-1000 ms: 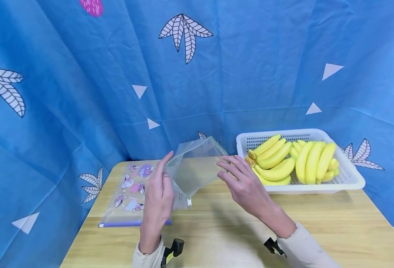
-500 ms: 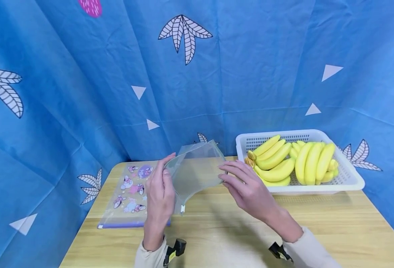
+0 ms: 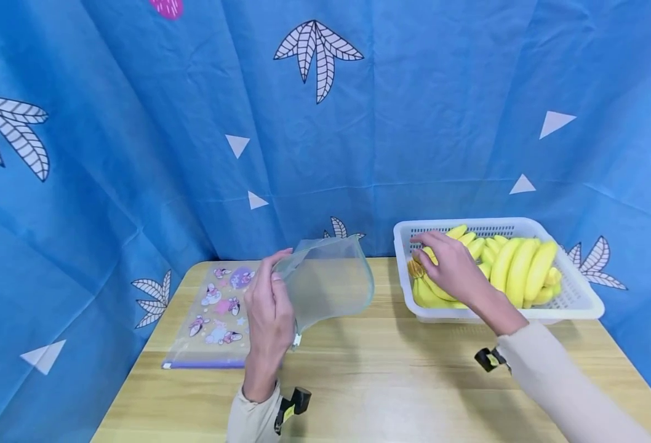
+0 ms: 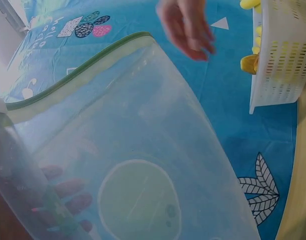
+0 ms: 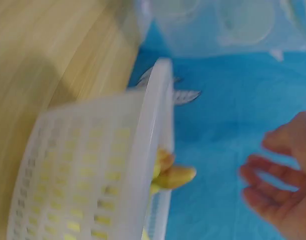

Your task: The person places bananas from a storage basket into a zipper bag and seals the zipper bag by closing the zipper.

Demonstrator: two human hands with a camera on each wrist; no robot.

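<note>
Blue patterned cloth (image 3: 414, 123) drapes the walls behind a pale wooden table (image 3: 392, 381); nearest the camera, cream sleeves reach forward over the boards; the left hand (image 3: 270, 320) grips the clear zip bag (image 3: 328, 283) by one side of its mouth, fingers curled round the plastic, lifting it clear of the table with the opening turned toward the right; the left wrist view shows the green zip strip (image 4: 88, 65) arching open and fingertips pressed behind the film; a second earlier both hands were on the bag, the right spreading its far edge; that hand has since let go and crossed to the white basket (image 3: 580, 301), so the bag now hangs from one hand alone, its mouth sagging but still agape; the right hand (image 3: 450, 264), fingers loosely spread and holding nothing yet, hovers on or just above the bananas (image 3: 519, 264) at the basket's near-left corner; whether it touches fruit cannot be told; judged from this, opening the bag looks finished and picking fruit is under way; farther left, a cartoon-printed pouch (image 3: 215, 314) lies flat on the table, beside the curtain.
</note>
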